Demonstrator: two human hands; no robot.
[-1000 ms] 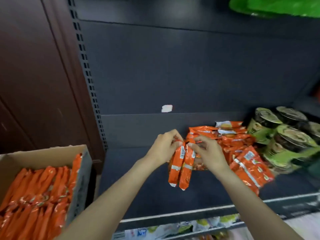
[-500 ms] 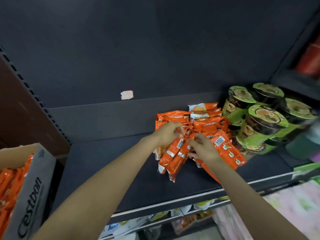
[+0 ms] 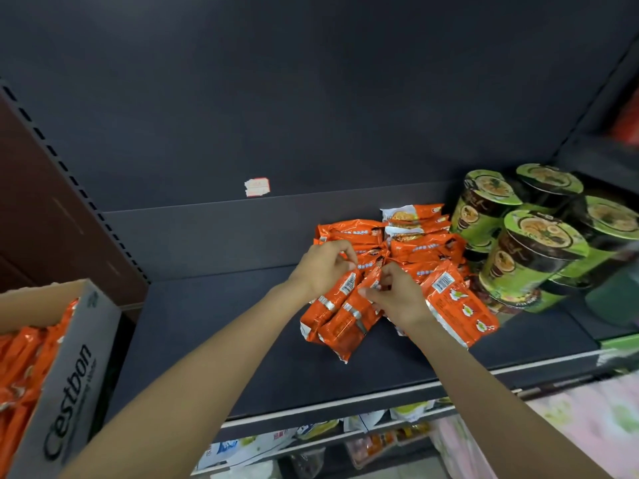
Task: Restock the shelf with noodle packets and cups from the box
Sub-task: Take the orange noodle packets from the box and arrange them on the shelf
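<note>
Two orange noodle packets (image 3: 340, 312) stand on edge on the dark shelf (image 3: 214, 326), leaning against a pile of orange packets (image 3: 408, 247). My left hand (image 3: 323, 267) pinches the top edge of the left packet. My right hand (image 3: 394, 297) pinches the top of the right one. Another orange packet (image 3: 456, 311) lies tilted just right of my right hand. Green noodle cups (image 3: 525, 257) are stacked at the shelf's right end. The cardboard box (image 3: 69, 368) at the lower left holds several more orange packets (image 3: 24, 357).
The shelf's left half is bare up to the slotted upright (image 3: 72, 181). A white sticker (image 3: 256, 187) is on the back panel. A lower shelf (image 3: 311, 440) holds other packaged goods. A brown wall (image 3: 45, 209) rises behind the box.
The view has swung right and down, so the box slid toward the left edge. My hands stayed on the two upright packets and eased them against the pile.
</note>
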